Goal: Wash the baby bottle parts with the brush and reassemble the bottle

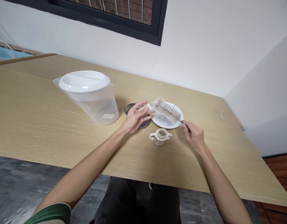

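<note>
My left hand (136, 117) is closed around a small clear cap (151, 108), which looks like a baby bottle's cover. In my right hand (193, 135) is the dark handle of a bottle brush (169, 112) with white bristles. The brush's tufted tip meets or nearly meets the cap's opening; whether it is inside, I cannot tell. Below them a baby bottle (159, 141) with two white handles stands upright and uncapped on the table. Behind the brush lies a white plate (168, 125) with some thin pieces on it, partly hidden by the bristles.
A clear plastic pitcher (96, 105) with a white lid stands to the left. A round metal dish (147, 124) sits partly under my left hand. On the wooden table's (64, 130) right side lies a thin pale strip (222, 114). A wall runs along the back.
</note>
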